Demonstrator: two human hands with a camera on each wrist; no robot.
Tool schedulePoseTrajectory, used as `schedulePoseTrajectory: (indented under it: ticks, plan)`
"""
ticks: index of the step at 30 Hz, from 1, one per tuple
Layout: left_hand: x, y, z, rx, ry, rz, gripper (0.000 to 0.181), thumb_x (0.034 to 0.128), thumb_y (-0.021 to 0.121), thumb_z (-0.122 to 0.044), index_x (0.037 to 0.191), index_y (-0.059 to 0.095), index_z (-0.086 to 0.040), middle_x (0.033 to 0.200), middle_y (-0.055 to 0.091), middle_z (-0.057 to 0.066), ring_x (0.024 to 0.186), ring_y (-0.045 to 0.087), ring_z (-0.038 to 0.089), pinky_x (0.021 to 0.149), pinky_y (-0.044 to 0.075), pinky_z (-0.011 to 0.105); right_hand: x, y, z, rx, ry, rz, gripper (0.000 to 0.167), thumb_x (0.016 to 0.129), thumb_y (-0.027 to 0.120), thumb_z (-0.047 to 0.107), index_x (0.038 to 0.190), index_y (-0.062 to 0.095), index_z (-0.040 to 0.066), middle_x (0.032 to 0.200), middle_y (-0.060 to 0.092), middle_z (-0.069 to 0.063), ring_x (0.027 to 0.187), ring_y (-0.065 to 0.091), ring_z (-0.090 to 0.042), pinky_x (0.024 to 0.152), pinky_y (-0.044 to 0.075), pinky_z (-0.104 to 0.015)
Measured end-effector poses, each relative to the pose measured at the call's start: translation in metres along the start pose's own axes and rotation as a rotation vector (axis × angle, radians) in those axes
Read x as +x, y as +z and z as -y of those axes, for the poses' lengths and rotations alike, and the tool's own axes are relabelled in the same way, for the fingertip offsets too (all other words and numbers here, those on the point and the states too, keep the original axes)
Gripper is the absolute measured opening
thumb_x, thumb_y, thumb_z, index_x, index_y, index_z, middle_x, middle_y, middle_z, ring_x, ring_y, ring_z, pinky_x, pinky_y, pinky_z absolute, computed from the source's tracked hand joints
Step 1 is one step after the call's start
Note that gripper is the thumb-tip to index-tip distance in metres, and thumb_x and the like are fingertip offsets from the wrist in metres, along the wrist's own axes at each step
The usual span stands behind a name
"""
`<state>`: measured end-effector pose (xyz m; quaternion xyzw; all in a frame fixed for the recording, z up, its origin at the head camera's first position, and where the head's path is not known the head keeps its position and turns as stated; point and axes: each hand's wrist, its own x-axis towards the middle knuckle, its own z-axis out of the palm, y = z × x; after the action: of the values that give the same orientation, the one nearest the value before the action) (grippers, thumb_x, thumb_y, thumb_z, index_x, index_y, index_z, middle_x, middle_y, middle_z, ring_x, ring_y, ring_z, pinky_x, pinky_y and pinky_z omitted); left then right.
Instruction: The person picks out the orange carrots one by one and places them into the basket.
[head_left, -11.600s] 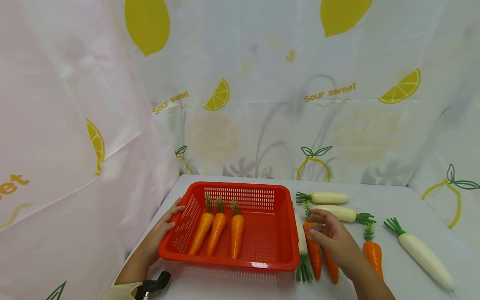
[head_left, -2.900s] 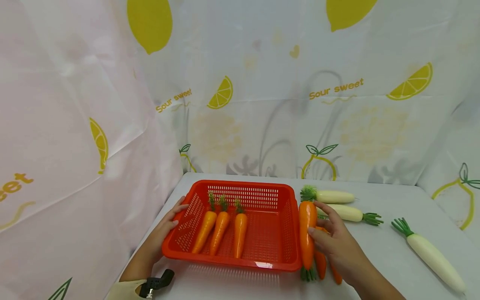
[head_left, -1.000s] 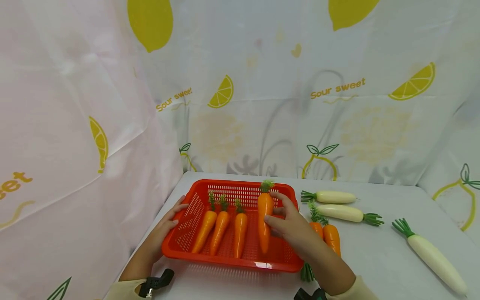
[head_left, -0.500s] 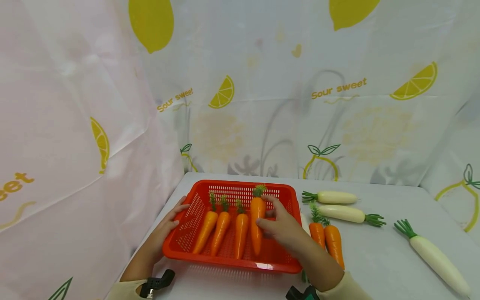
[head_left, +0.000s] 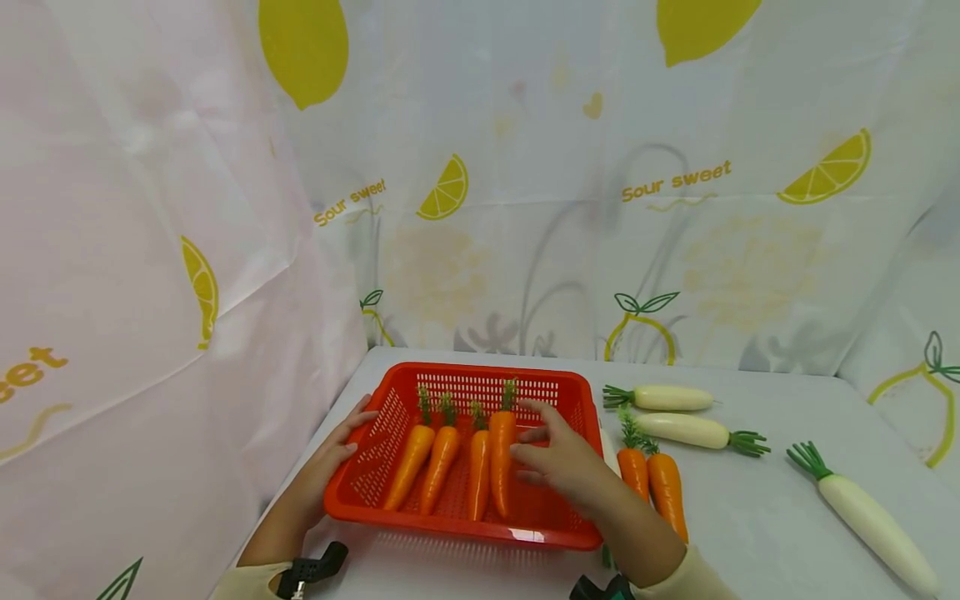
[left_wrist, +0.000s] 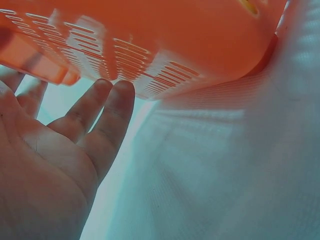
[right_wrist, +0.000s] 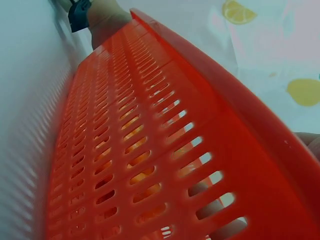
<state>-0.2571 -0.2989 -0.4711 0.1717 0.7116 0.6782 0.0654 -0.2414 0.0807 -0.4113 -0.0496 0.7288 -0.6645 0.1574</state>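
A red slotted basket (head_left: pixel 465 523) holds several carrots lying side by side, tips toward the front. On its left rim rests my left hand (head_left: pixel 330 454), fingers relaxed; the left wrist view shows this hand (left_wrist: pixel 65 145) with extended fingers against the basket's slotted wall (left_wrist: pixel 130 55). My right hand (head_left: pixel 562 458) is over the basket's right part, fingers spread and holding nothing, just right of the rightmost carrot (head_left: pixel 502 458). That carrot lies against its neighbour (head_left: pixel 479 475). In the right wrist view the basket wall (right_wrist: pixel 165 125) hides most of the right hand.
Right of the basket, two carrots (head_left: pixel 633 471) (head_left: pixel 667 492) lie on the white table (head_left: pixel 765 517). White radishes lie behind them (head_left: pixel 675 397) (head_left: pixel 682 429) and at far right (head_left: pixel 870 517); another is partly hidden beside the basket (head_left: pixel 610 450). Printed curtains stand around the table.
A carrot was gripped by my right hand right of the basket, carried left into it, lowered beside the other carrots and let go. My left hand has stayed on the rim.
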Motion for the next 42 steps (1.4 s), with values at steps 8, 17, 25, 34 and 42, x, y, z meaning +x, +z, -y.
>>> schedulePoseTrajectory:
  ticks: [8,17,25,34,42]
  plan:
    - [0.0003,0.0008,-0.0010,0.009,0.003,0.000,0.054,0.1049,0.034,-0.008,0.158,0.033,-0.002,0.178,-0.006,-0.001,0.159,-0.010,0.041,0.106,0.048,0.021,-0.0018,0.0002,-0.0009,0.012,0.008,-0.006,0.069,0.096,0.073,0.016,0.156,0.040,0.018,0.140,0.050,-0.025,0.114,0.065,-0.035,0.086,0.063,-0.044]
    - [0.0001,0.0009,0.0000,0.005,-0.016,-0.019,0.054,0.1040,0.034,-0.006,0.158,0.036,-0.004,0.178,-0.004,-0.002,0.160,-0.011,0.039,0.105,0.048,0.020,-0.0007,0.0001,-0.0024,0.024,-0.020,-0.025,0.070,0.096,0.073,0.018,0.157,0.039,0.014,0.139,0.050,-0.025,0.112,0.066,-0.034,0.087,0.063,-0.045]
    - [0.0013,-0.0007,0.0030,-0.005,-0.025,-0.018,0.055,0.1038,0.034,-0.006,0.159,0.035,-0.004,0.178,-0.006,-0.002,0.159,-0.009,0.040,0.105,0.050,0.023,-0.0027,0.0011,-0.0006,0.059,-0.050,-0.060,0.061,0.099,0.071,0.015,0.153,0.045,0.014,0.137,0.050,-0.024,0.115,0.065,-0.036,0.090,0.062,-0.048]
    - [0.0018,-0.0036,0.0068,-0.005,-0.024,-0.010,0.055,0.1048,0.033,-0.007,0.160,0.034,-0.005,0.178,-0.005,-0.004,0.160,-0.009,0.039,0.106,0.050,0.024,-0.0061,-0.0021,0.0000,0.147,-0.139,-0.100,0.045,0.101,0.066,0.013,0.144,0.052,0.012,0.132,0.053,-0.020,0.121,0.061,-0.037,0.093,0.061,-0.047]
    - [0.0010,-0.0017,0.0029,0.012,-0.019,-0.013,0.055,0.1045,0.035,-0.008,0.159,0.035,-0.006,0.178,-0.005,-0.002,0.160,-0.009,0.041,0.105,0.050,0.023,-0.0098,-0.0040,-0.0006,0.213,-0.195,-0.131,0.041,0.102,0.062,0.007,0.142,0.053,0.009,0.130,0.056,-0.021,0.110,0.067,-0.032,0.088,0.063,-0.043]
